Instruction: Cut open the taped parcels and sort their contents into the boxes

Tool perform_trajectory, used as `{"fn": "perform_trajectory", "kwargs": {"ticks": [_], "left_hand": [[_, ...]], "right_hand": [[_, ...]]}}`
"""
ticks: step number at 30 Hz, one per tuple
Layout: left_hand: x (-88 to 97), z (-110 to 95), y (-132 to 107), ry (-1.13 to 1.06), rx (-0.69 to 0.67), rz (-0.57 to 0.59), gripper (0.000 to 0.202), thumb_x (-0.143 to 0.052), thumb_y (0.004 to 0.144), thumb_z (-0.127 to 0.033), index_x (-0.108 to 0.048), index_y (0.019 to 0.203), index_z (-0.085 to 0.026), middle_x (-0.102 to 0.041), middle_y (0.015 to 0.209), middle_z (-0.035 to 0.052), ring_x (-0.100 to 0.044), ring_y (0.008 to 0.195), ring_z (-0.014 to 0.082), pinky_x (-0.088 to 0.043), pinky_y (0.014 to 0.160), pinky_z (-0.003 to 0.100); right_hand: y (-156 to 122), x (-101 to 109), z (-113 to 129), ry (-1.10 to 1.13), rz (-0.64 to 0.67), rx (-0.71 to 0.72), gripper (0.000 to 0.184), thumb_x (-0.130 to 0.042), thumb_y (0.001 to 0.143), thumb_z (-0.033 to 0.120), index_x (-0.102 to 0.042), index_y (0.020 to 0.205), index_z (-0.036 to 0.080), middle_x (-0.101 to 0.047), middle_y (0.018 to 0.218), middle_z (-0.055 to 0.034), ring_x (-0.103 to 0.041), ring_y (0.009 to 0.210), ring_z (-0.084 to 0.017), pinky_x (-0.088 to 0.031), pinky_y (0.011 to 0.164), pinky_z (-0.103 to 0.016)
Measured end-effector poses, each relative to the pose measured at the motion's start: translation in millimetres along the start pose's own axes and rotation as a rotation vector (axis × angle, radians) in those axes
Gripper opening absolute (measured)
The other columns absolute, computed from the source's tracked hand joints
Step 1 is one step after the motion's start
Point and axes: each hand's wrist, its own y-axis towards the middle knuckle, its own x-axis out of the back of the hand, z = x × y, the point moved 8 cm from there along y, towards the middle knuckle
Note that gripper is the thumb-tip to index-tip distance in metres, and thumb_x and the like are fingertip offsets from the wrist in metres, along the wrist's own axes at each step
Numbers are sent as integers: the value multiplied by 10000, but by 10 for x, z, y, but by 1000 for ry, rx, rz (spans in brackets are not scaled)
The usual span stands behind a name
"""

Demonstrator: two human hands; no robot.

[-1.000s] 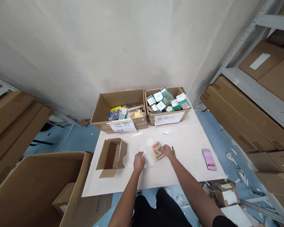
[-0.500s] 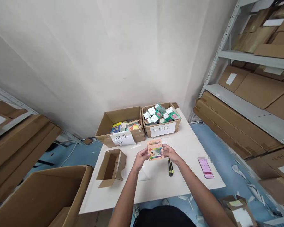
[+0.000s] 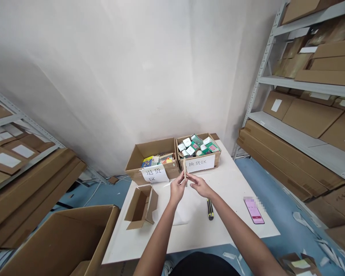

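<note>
Counter [image 3: 227, 226], white. Big open carton [image 3: 60, 234] at its left; brown cardboard [image 3: 80, 269] low inside. Rear-left labelled carton [image 3: 155, 147]: mixed packs [image 3: 158, 159], one blue-and-yellow. Rear-right labelled carton [image 3: 217, 159]: jumbled white-and-green boxes [image 3: 197, 147]. Small carton [image 3: 153, 203], flaps spread. Right hand [image 3: 201, 188]: fingers loosely parted, any hold cannot be told. Left hand [image 3: 177, 189]: grip closed on thin booklet [image 3: 184, 167], edge-on above the counter.

the edge-on booklet [image 3: 184, 167] hides its faces, the phone [image 3: 254, 212] is partly pixelated, and the large carton [image 3: 60, 237] cropped below.
</note>
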Motion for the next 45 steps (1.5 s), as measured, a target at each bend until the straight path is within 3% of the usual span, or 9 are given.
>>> {"fn": "perform_trajectory", "kwargs": {"ticks": [3, 6, 9, 12, 17, 20, 24, 30, 45], "left_hand": [[202, -81, 22, -98, 39, -33, 723, -813, 786, -514, -670, 1399, -159, -698, 1387, 146, -674, 1266, 329, -531, 1094, 497], [317, -142, 19, -170, 108, 94, 789, -837, 765, -519, -638, 1438, -157, -721, 1344, 167, -714, 1182, 330, -596, 984, 480], [408, -186, 4, -136, 111, 101, 756, -841, 760, -515, -665, 1410, -170, -729, 1332, 163, -718, 1172, 330, -594, 987, 488], [534, -223, -19, 11, 36, -117, 609, -830, 773, -503, -749, 1290, -192, -725, 1347, 140, -681, 1253, 330, -547, 1078, 495], [309, -192, -58, 51, -4, -24, 632, -840, 777, -457, -713, 1351, -223, -688, 1410, 111, -618, 1347, 326, -525, 1118, 495], [456, -153, -24, -35, 9, -73, 652, -821, 794, -481, -701, 1368, -195, -684, 1413, 122, -625, 1338, 331, -505, 1136, 510], [852, -37, 100, -162, 78, -96, 712, -837, 770, -514, -695, 1375, -165, -732, 1330, 147, -692, 1228, 331, -549, 1075, 517], [1447, 262, 472, -194, 151, -142, 697, -890, 699, -507, -751, 1296, -176, -786, 1161, 113, -734, 1021, 266, -616, 916, 429], [2320, 713, 1908, -187, 135, 89, 736, -866, 714, -400, -677, 1400, -211, -743, 1113, 59, -688, 908, 179, -617, 821, 354]], "right_hand": [[37, 183, -36, -60, -196, -25, 579, -759, 814, 375, -660, 1377, 282, -626, 1475, -100, -584, 1358, -289, -529, 1075, -484], [54, 344, -72, -6, -318, -81, 646, -819, 768, 425, -648, 1370, 264, -691, 1360, -116, -683, 1166, -274, -583, 965, -457], [91, 249, -52, 144, -216, -105, 658, -854, 738, 434, -654, 1330, 229, -760, 1181, -106, -732, 1023, -265, -602, 897, -431], [90, 180, 14, 176, -249, -93, 634, -866, 730, 422, -663, 1299, 232, -767, 1172, -108, -745, 996, -274, -615, 865, -423], [163, -214, 109, 154, -39, -16, 637, -835, 729, 351, -680, 1344, 282, -651, 1441, -96, -633, 1305, -310, -567, 1015, -452], [266, -386, 49, 82, 69, -5, 581, -754, 784, 333, -687, 1360, 308, -603, 1502, -72, -511, 1441, -306, -531, 1069, -458], [514, -143, -185, -85, -272, -43, 546, -763, 753, 358, -712, 1289, 267, -645, 1423, -99, -627, 1264, -291, -582, 958, -416], [1007, -352, -587, 7, -256, -200, 511, -793, 706, 397, -702, 1168, 199, -756, 1060, -87, -687, 789, -190, -580, 737, -344], [2357, -555, -648, -28, -194, -200, 598, -821, 625, 217, -662, 1201, 246, -676, 934, -7, -654, 861, -181, -553, 762, -313]]}}
